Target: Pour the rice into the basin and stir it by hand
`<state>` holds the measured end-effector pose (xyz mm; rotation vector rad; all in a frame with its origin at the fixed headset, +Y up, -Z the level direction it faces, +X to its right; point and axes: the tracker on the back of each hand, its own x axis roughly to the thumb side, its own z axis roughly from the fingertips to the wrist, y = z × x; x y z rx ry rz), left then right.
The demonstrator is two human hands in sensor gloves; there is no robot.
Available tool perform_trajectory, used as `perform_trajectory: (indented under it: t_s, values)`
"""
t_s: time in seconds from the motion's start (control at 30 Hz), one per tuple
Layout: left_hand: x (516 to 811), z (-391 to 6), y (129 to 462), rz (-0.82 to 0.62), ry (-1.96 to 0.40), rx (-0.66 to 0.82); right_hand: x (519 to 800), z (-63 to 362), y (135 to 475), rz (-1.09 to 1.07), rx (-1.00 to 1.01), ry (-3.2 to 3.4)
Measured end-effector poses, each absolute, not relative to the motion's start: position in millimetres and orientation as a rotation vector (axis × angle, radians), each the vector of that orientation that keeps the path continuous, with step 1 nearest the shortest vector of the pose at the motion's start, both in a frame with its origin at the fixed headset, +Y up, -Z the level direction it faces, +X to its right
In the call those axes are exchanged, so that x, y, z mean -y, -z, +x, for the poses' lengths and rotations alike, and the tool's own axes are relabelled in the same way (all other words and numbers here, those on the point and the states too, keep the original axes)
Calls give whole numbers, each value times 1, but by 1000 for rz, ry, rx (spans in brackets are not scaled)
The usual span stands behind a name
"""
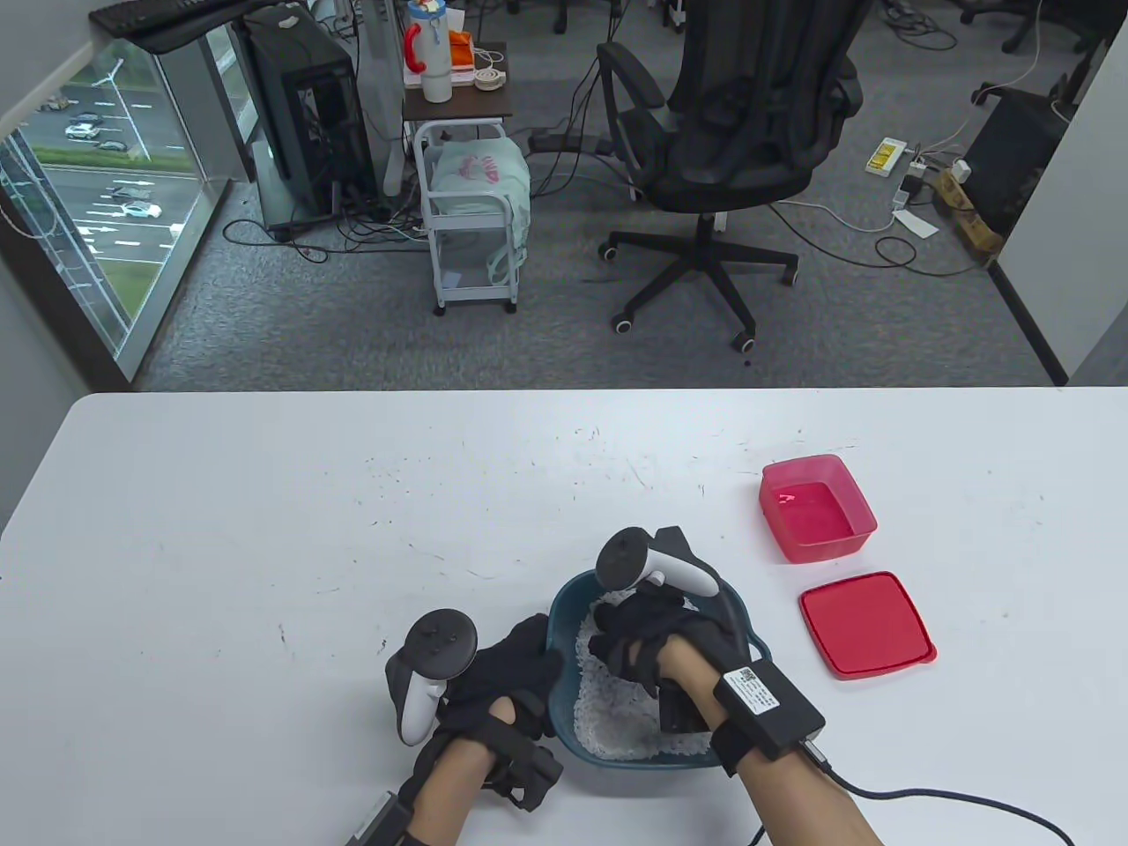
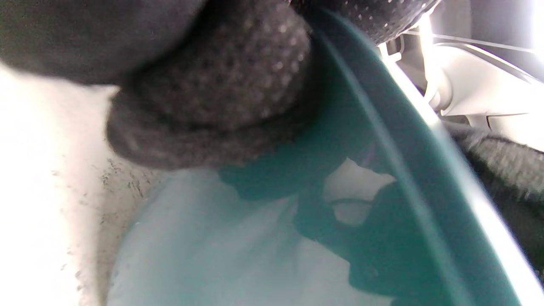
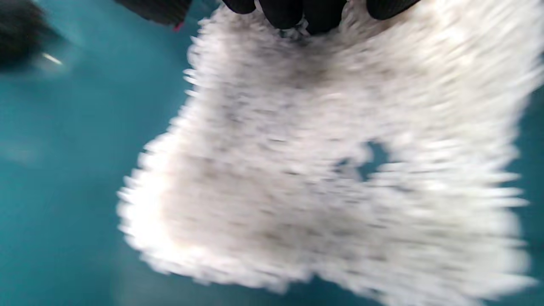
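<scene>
A teal basin [image 1: 608, 760] stands at the table's near edge with white rice [image 1: 617, 714] spread over its floor. My right hand [image 1: 630, 648] reaches down into it, and its black fingertips [image 3: 293, 12] dip into the blurred rice [image 3: 323, 170] on the teal floor [image 3: 63, 170]. My left hand [image 1: 520, 656] grips the basin's left rim. In the left wrist view a gloved finger [image 2: 212, 89] presses on the outer wall [image 2: 382, 178], while another part of the glove hooks over the rim.
To the right of the basin, an empty pink container [image 1: 818, 509] stands with its red lid [image 1: 866, 624] lying flat beside it. A cable [image 1: 934, 797] trails from my right wrist. Beyond the table's far edge stands an office chair [image 1: 731, 132].
</scene>
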<state>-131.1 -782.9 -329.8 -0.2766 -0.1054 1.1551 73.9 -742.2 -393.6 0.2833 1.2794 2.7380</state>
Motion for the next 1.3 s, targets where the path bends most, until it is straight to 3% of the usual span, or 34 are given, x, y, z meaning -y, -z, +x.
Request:
perform_trajectory:
  t_s: [0.27, 0.5, 0.6, 0.7, 1.07, 1.2, 1.3]
  values:
    - [782, -130, 329, -265, -1152, 79, 749, 76, 375, 149, -1416, -3091]
    - [783, -130, 329, -271, -1157, 63, 757, 67, 353, 402, -1616, -2820]
    - [783, -129, 329, -269, -1153, 63, 752, 63, 351, 634, -1555, -2502]
    - [783, -129, 329, -272, -1156, 63, 752, 62, 352, 670, -1514, -2183]
    - [782, -129, 330, -278, -1148, 100, 752, 76, 395, 394, -1230, -2108]
    - [782, -129, 330, -278, -1147, 102, 742, 84, 401, 257, -1051, -2453]
    - [782, -129, 330, -277, -1146, 100, 739, 89, 399, 172, -1088, -2693]
